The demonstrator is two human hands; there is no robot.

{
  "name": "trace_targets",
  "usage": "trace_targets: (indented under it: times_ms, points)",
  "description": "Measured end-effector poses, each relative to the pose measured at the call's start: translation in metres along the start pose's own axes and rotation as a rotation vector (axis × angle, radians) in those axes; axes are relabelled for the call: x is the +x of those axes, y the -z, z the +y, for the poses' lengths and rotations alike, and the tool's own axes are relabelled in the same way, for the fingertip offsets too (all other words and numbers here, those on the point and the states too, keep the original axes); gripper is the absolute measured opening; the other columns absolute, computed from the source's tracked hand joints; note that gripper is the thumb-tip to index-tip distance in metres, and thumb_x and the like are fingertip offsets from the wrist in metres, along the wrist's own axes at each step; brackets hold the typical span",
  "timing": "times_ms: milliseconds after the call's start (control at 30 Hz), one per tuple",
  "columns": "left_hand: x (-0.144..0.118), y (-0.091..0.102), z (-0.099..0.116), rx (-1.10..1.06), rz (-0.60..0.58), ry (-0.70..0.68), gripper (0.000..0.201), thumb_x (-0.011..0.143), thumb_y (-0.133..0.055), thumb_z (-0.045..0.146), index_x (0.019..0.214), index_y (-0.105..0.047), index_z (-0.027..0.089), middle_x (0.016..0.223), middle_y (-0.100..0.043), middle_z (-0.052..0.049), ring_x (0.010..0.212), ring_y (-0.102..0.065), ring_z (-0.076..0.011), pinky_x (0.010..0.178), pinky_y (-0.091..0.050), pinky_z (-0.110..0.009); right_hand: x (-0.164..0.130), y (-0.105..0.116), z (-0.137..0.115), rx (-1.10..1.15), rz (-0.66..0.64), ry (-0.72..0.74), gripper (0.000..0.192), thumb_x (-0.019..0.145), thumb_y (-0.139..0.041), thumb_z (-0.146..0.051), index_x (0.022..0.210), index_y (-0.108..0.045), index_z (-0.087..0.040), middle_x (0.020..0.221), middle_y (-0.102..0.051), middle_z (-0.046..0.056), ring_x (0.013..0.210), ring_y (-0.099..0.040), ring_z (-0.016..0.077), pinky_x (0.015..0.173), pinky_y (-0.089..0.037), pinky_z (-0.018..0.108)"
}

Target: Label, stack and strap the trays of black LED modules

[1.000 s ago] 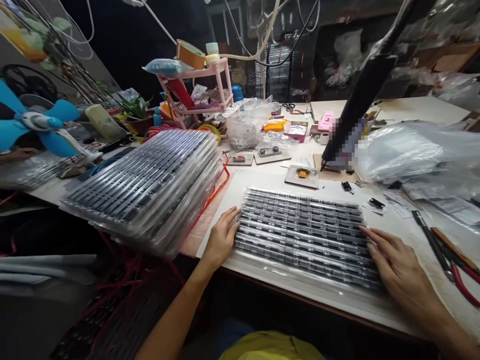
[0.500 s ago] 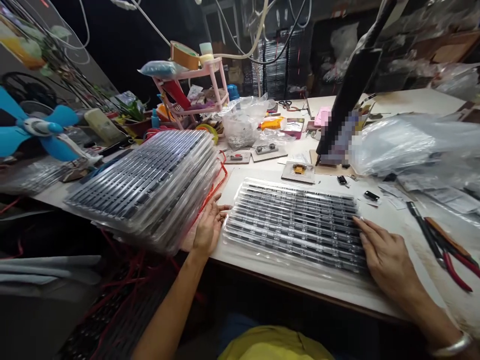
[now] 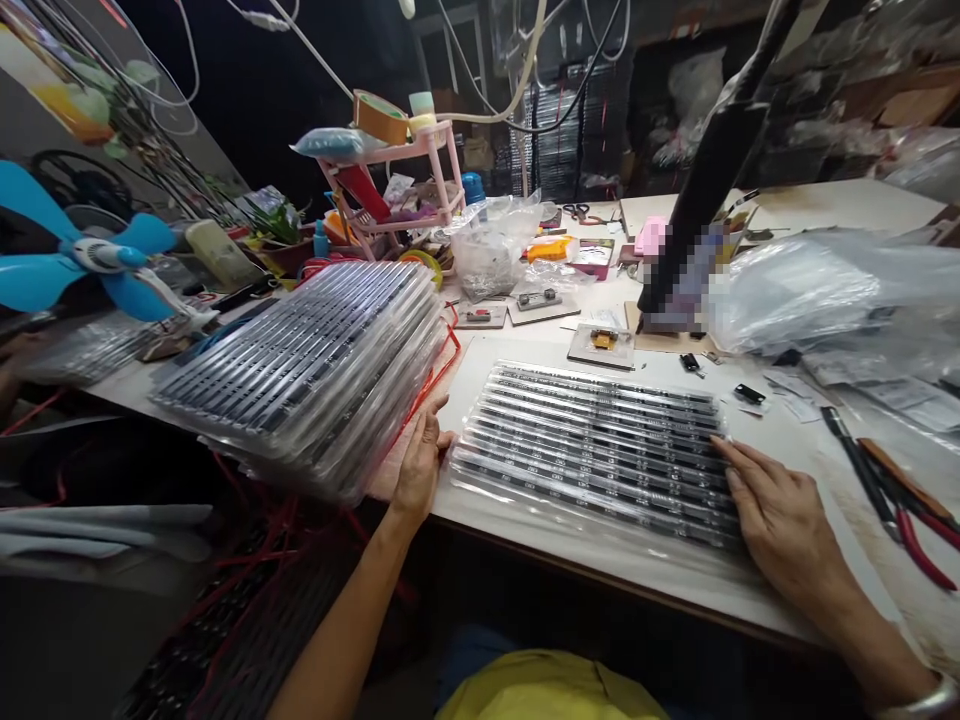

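Note:
A clear plastic tray (image 3: 592,450) with rows of dark strips lies on the white table in front of me. My right hand (image 3: 776,510) grips its right edge, with the fingers laid over the rim. At the tray's left edge is my left hand (image 3: 421,465), seen from the side, its fingers raised and its thumb side close to the rim. Whether the left hand touches the tray I cannot tell. Left of that hand rises a stack of similar filled trays (image 3: 300,360), with red strapping (image 3: 427,385) beside it.
A blue fan (image 3: 105,255) stands at the left, a pink rack (image 3: 442,170) behind the stack. Small fixtures (image 3: 600,345) sit beyond the tray. A dark pole-like tool (image 3: 697,200) hangs down at the right. Pliers (image 3: 919,540) and plastic bags (image 3: 817,290) lie on the right side.
My left hand has turned slightly, and its fingers are closer together. The right hand stays at the tray's right edge. The whole view has shifted a little.

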State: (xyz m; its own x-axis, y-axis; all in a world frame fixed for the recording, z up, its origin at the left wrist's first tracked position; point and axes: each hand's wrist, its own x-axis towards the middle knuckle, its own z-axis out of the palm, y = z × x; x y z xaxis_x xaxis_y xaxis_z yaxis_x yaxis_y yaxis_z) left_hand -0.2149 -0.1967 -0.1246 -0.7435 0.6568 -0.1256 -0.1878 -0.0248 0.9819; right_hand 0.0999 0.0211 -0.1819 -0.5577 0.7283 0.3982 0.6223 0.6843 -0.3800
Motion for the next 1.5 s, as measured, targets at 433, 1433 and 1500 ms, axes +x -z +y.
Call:
trace_targets:
  times_ms: [433,1433,1500]
  points:
    - [0.016,-0.003,-0.014,0.697,-0.018,-0.278,0.041,0.088,-0.047,0.042,0.123,-0.056,0.022,0.129,-0.055,-0.008,0.12,-0.048,-0.022,0.101,-0.036,-0.037,0.002,0.016,-0.012,0.192,-0.078,-0.222,0.05,0.091,-0.035,-0.052,0.129,-0.053,-0.026,0.125,-0.061,0.006,0.115,-0.052,0.0299,0.095,-0.043,0.051]
    - [0.001,0.0,-0.016,0.649,-0.039,-0.234,0.044,0.086,-0.053,0.038,0.123,-0.058,0.015,0.133,-0.055,-0.011,0.13,-0.043,-0.0234,0.113,-0.028,-0.041,0.006,0.02,-0.026,0.418,-0.078,-0.291,0.041,0.089,-0.044,-0.04,0.124,-0.058,-0.022,0.135,-0.053,0.007,0.127,-0.045,0.0246,0.108,-0.033,0.049]
    - [-0.013,-0.009,-0.005,0.43,0.015,-0.246,0.043,0.085,-0.057,0.035,0.124,-0.058,0.018,0.134,-0.055,-0.009,0.131,-0.042,-0.0222,0.113,-0.028,-0.038,0.009,0.029,-0.033,0.614,0.02,-0.352,0.038,0.087,-0.051,-0.04,0.121,-0.059,-0.025,0.136,-0.052,0.005,0.128,-0.044,0.0221,0.111,-0.031,0.045]
